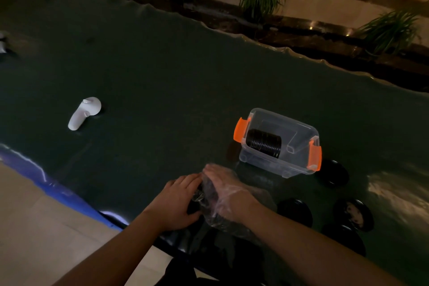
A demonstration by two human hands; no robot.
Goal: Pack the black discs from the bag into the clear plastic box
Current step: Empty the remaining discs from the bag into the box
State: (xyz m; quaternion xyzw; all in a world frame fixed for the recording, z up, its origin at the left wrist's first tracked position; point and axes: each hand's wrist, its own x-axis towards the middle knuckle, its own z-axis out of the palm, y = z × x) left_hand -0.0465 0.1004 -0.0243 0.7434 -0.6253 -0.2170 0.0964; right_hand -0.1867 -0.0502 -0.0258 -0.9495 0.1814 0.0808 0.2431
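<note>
A clear plastic box with orange latches stands on the dark green table, and a row of black discs stands on edge inside it. In front of it lies a thin clear plastic bag with dark discs in it. My right hand is inside the bag, wrapped in its film. My left hand grips the bag's left side from outside. What my right fingers hold inside the bag is hidden. Loose black discs lie on the table to the right of the bag.
A white handheld controller lies at the left on the table. More black discs and one by the box's near right corner lie on the cloth. The table's near edge runs diagonally at the left. Potted plants stand beyond the far edge.
</note>
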